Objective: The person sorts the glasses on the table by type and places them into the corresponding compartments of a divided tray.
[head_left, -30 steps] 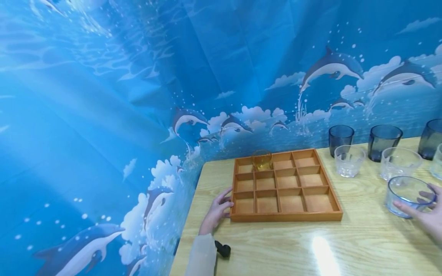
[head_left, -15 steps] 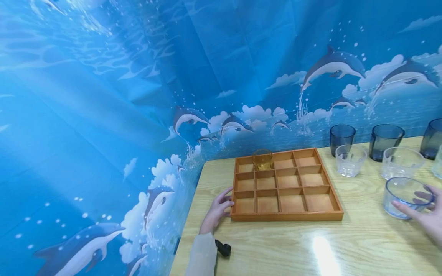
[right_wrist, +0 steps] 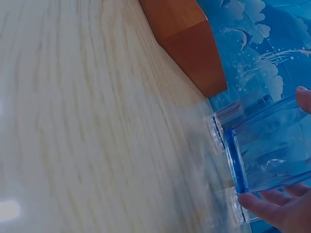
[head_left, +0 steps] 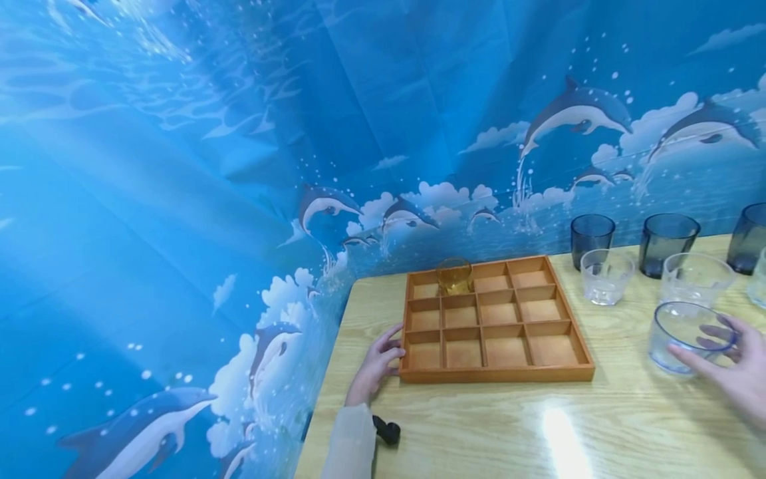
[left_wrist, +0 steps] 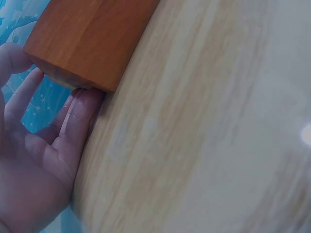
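Observation:
My right hand (head_left: 735, 374) grips a wide, clear glass with a bluish tint (head_left: 665, 338), its thumb on the near side and its fingers on the far side. The right wrist view shows the glass's thick blue base (right_wrist: 235, 160); whether it touches the table I cannot tell. Left of centre, my left hand (head_left: 376, 367) rests its fingertips against the left wall of a wooden compartment tray (head_left: 497, 375). The left wrist view has those fingers (left_wrist: 80, 114) fairly straight at the tray's corner. An amber glass (head_left: 456, 283) sits in the back row of the tray, second compartment from the left.
Along the back right stand dark blue-grey glasses (head_left: 669, 246), with clear glasses (head_left: 606, 279) in front of them. A small black object (head_left: 389, 434) lies by the left sleeve. A blue dolphin-print backdrop (head_left: 431, 120) rises behind the wooden table (head_left: 479, 432).
My right hand and the bluish glass have moved a little left, toward the tray, mostly in the last half second. The left hand and the tray have stayed put.

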The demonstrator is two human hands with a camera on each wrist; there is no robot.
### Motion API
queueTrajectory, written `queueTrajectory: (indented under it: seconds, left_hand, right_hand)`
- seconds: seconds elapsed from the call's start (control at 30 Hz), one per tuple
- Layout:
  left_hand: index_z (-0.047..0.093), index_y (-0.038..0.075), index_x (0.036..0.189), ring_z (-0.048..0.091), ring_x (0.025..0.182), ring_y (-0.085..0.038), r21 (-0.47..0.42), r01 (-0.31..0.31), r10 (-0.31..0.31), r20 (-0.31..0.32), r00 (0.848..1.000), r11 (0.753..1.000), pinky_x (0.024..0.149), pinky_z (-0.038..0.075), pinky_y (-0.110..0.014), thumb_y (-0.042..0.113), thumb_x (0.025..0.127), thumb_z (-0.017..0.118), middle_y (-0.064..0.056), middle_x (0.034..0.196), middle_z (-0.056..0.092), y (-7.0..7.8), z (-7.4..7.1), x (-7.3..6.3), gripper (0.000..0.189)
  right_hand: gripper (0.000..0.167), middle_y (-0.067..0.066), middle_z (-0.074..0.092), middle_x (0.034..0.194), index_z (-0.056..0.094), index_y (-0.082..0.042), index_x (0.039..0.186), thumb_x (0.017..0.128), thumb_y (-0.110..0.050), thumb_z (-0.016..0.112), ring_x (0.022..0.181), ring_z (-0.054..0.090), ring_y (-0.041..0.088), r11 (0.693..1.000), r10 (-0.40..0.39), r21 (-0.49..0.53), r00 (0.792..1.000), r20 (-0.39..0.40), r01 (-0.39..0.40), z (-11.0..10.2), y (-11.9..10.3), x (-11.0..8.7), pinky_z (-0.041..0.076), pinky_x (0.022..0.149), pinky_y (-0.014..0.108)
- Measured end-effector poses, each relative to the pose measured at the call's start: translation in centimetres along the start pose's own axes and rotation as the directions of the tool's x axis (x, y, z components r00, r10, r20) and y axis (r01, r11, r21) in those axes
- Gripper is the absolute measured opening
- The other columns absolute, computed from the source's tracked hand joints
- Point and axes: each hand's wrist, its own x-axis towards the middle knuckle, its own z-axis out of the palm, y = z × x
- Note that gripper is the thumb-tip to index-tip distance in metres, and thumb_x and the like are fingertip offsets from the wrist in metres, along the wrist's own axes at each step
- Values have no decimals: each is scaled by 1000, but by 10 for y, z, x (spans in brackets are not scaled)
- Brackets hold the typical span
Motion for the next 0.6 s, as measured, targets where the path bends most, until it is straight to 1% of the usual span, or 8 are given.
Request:
queueTrajectory:
  seconds: [0.07,0.13,0.27,0.3,0.37,0.43,0.53,0.6]
  left_hand:
    - [42,18,141,53,96,-20,-3,-1,1,0,1000,1000,63,51,-34,10,85,60,-15,123,47,-1,0,0,58]
    - [43,18,141,53,96,-20,-3,0,0,-3,1000,1000,62,51,-33,10,85,60,-15,123,47,-1,0,1,59]
    - [43,18,140,53,96,-20,-4,-1,1,-5,1000,1000,63,51,-33,10,85,61,-15,123,48,-1,0,1,59]
    - [43,18,140,53,95,-20,-3,-2,2,-5,1000,1000,63,51,-33,10,85,61,-15,122,48,-1,0,1,59]
    - [43,17,141,53,95,-20,-2,-3,3,-2,1000,1000,62,50,-33,10,86,60,-14,122,48,-2,0,1,58]
    - [42,17,141,53,95,-19,-1,-3,3,0,1000,1000,62,50,-33,10,86,60,-14,121,48,-2,-1,1,58]
    - [42,17,141,53,95,-19,2,-3,3,1,1000,1000,62,50,-33,10,87,59,-14,121,48,-2,-1,1,57]
    - [43,18,141,53,96,-19,2,-1,1,-2,1000,1000,62,50,-33,10,87,59,-14,121,48,-2,-1,0,57]
  right_hand:
    - [91,-25,36,112,14,-9,147,79,-11,73,85,37,-22,1000,-14,-2,1000,7,14,1,-5,0,18,82,-4]
    - [90,-24,37,112,16,-10,147,78,-11,74,85,38,-22,1000,-19,-3,1000,22,19,2,-11,0,24,79,-2]
    - [88,-23,38,110,21,-13,147,77,-11,75,84,39,-19,999,-26,-20,998,50,27,5,-23,1,33,69,1]
    - [88,-25,37,107,22,-14,146,77,-10,75,84,39,-19,999,-27,-18,998,57,28,6,-25,2,34,66,1]
    - [88,-23,39,107,22,-12,146,77,-11,75,84,38,-19,999,-37,-29,997,68,39,8,-28,2,35,64,1]
    - [88,-11,45,112,20,-10,146,77,-13,75,85,37,-19,998,-42,-43,996,84,46,11,-30,2,34,65,1]
    - [91,3,45,121,16,-9,147,79,-17,74,87,34,-18,996,-45,-74,993,112,53,14,-34,2,33,65,1]
    - [90,8,44,124,15,-10,148,79,-18,74,88,34,-17,995,-54,-80,991,123,64,16,-37,2,33,65,1]
